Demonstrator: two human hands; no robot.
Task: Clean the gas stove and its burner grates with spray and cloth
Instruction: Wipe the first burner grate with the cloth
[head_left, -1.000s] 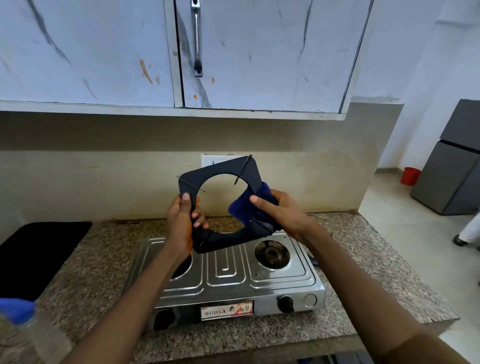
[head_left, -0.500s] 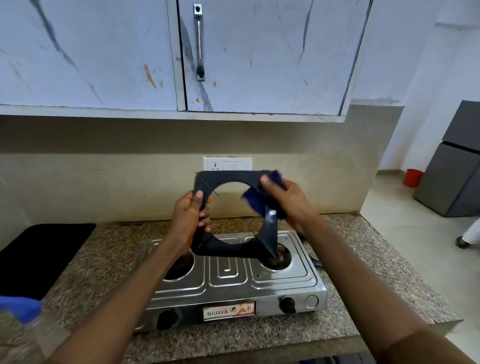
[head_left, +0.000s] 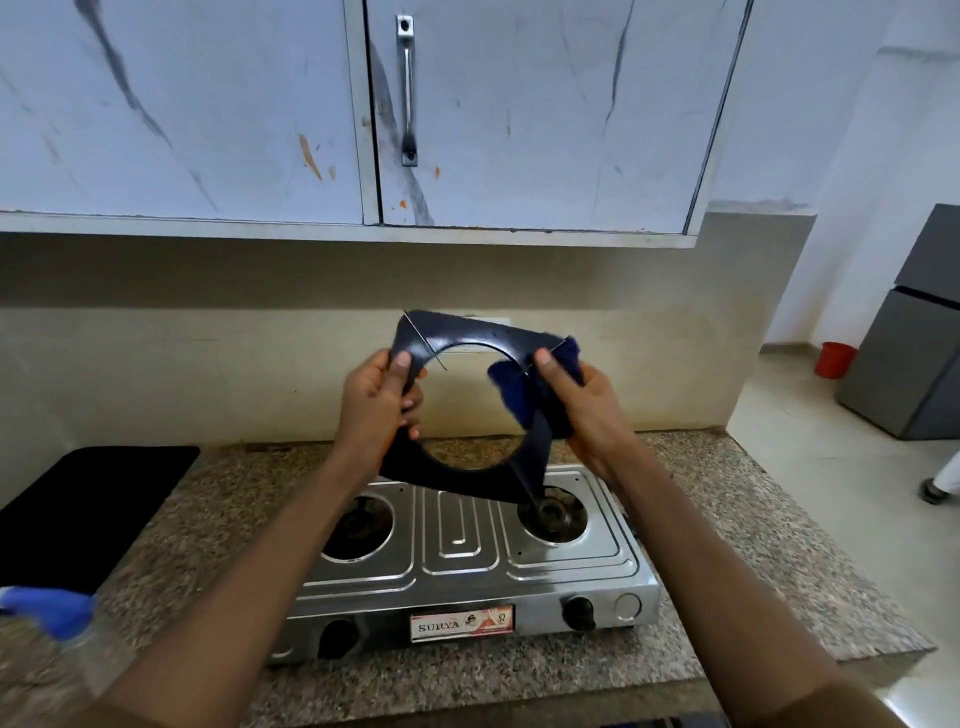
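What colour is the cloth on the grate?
Dark blue cloth, clearest in the head view.

Spray bottle (head_left: 67, 631) (blurred, edge-cut)

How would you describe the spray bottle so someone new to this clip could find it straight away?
Start at the steel two-burner gas stove on the speckled granite counter, then follow the counter's front edge to the picture's far left. There, below the flat black mat, stands the clear plastic spray bottle. Its bright blue trigger head sets it apart; it is blurred and partly cut off.
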